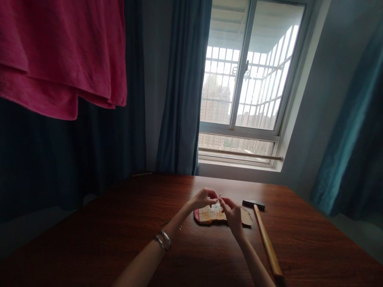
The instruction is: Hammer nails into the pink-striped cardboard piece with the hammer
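Note:
My left hand and my right hand meet above the table, fingertips pinched together. Between them a small, thin, pale piece like a nail or screw sticks up; its exact kind is too small to make out. Just under the hands lies an irregular wooden board with a dark, rough edge, a pink left end and many dark dots on its top. Something whitish shows between my hands over the board. Two silver bangles circle my left wrist.
A hammer with a dark head and long wooden handle lies right of my right forearm. Several tiny bits lie near my left forearm on the brown table. Beyond stand a barred window and blue curtains; a pink cloth hangs upper left.

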`<control>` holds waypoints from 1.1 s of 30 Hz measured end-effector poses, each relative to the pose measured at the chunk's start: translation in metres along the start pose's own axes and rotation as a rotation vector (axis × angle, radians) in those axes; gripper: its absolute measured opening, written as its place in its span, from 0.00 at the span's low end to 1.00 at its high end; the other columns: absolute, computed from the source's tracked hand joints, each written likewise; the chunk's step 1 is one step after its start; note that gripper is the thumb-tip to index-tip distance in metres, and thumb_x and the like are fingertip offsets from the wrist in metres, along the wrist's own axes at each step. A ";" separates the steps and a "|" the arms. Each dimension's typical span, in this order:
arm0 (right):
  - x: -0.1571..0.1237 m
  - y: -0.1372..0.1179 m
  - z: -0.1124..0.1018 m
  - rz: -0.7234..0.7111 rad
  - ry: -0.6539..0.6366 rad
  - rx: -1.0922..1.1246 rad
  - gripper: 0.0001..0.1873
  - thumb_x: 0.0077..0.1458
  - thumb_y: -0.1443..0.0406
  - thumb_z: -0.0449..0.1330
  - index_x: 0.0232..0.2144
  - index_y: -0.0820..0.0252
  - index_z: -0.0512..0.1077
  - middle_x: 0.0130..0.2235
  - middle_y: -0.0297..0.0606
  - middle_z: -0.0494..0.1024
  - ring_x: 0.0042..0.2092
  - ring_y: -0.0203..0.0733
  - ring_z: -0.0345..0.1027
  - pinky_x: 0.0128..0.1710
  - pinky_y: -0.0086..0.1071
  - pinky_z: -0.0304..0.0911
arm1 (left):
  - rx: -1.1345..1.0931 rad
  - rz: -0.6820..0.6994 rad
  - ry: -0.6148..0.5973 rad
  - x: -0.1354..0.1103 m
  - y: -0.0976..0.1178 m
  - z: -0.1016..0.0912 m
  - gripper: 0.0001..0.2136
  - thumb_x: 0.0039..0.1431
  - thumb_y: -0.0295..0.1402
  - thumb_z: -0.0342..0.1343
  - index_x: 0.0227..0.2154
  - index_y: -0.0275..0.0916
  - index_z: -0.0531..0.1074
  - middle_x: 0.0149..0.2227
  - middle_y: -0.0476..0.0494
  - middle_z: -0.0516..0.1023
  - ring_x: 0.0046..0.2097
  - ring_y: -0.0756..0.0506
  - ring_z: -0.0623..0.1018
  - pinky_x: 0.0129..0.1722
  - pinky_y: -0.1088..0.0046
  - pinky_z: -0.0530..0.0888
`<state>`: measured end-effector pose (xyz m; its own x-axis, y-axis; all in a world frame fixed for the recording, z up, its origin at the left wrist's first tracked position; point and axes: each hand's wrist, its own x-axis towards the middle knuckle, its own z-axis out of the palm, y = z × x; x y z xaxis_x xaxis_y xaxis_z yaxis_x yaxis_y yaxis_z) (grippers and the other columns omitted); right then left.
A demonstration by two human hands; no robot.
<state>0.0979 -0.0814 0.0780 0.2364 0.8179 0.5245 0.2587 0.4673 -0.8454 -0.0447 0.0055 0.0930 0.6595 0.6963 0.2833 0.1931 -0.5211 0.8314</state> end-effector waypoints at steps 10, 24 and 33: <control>0.018 0.015 0.005 0.037 0.021 0.060 0.19 0.47 0.53 0.57 0.32 0.62 0.73 0.29 0.38 0.77 0.29 0.40 0.69 0.25 0.30 0.66 | 0.166 0.028 0.071 0.006 0.001 0.000 0.14 0.51 0.40 0.52 0.31 0.32 0.71 0.27 0.47 0.73 0.28 0.51 0.71 0.26 0.77 0.67; 0.041 0.096 -0.022 0.152 0.109 -0.055 0.24 0.40 0.47 0.58 0.26 0.64 0.73 0.26 0.42 0.78 0.30 0.45 0.70 0.32 0.35 0.64 | 0.524 -0.297 -0.319 -0.009 -0.057 -0.012 0.62 0.19 0.54 0.65 0.60 0.38 0.41 0.63 0.34 0.40 0.63 0.33 0.40 0.60 0.62 0.46; 0.037 0.103 -0.025 0.179 0.139 -0.221 0.22 0.43 0.50 0.55 0.28 0.63 0.74 0.27 0.42 0.79 0.31 0.46 0.72 0.34 0.36 0.64 | 0.405 -0.195 -0.291 -0.007 -0.067 -0.013 0.55 0.27 0.46 0.66 0.60 0.35 0.44 0.59 0.34 0.53 0.60 0.38 0.56 0.58 0.70 0.54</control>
<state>0.1572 -0.0113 0.0125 0.4185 0.8195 0.3914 0.3951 0.2238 -0.8910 -0.0720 0.0418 0.0414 0.7467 0.6633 -0.0501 0.5589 -0.5847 0.5880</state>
